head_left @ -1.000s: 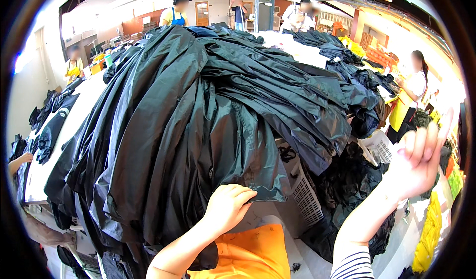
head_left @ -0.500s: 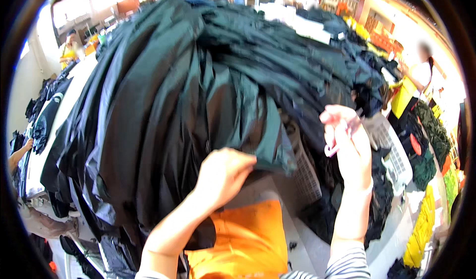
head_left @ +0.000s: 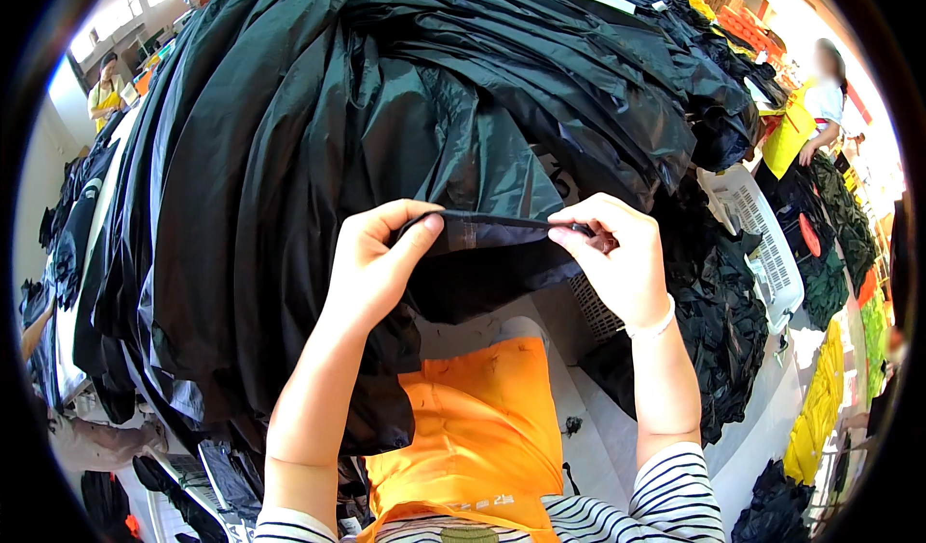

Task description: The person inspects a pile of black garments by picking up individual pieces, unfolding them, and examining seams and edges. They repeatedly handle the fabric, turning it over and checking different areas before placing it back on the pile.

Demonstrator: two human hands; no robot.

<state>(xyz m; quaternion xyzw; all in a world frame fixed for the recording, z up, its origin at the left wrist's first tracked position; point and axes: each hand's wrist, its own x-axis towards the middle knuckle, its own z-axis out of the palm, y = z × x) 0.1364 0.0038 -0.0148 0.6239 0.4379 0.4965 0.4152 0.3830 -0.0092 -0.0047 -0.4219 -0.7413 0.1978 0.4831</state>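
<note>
A large heap of dark green-black shiny fabric [head_left: 289, 157], looking like many garments or cloth pieces laid in folds, fills the middle in front of me. One piece's edge [head_left: 497, 221] is stretched between my hands, its dark inner side showing below. My left hand [head_left: 378, 258] pinches that fabric edge between thumb and fingers. My right hand [head_left: 619, 258] grips the same edge a short way to the right, fingers curled inward. Whether the right hand also holds something small inside its curled fingers cannot be seen.
White plastic crates, one pale one [head_left: 776, 258] at right, stand near dark crumpled cloth [head_left: 714, 321]. Yellow cloth [head_left: 815, 408] lies farther right. Co-workers stand at far left [head_left: 106, 95] and right [head_left: 823, 109]. My orange apron [head_left: 468, 418] shows below my hands.
My right hand, raised with a small pinkish thing at its fingers, has come down and left to the fabric edge. My left hand has lifted the edge, turning up its inner side.
</note>
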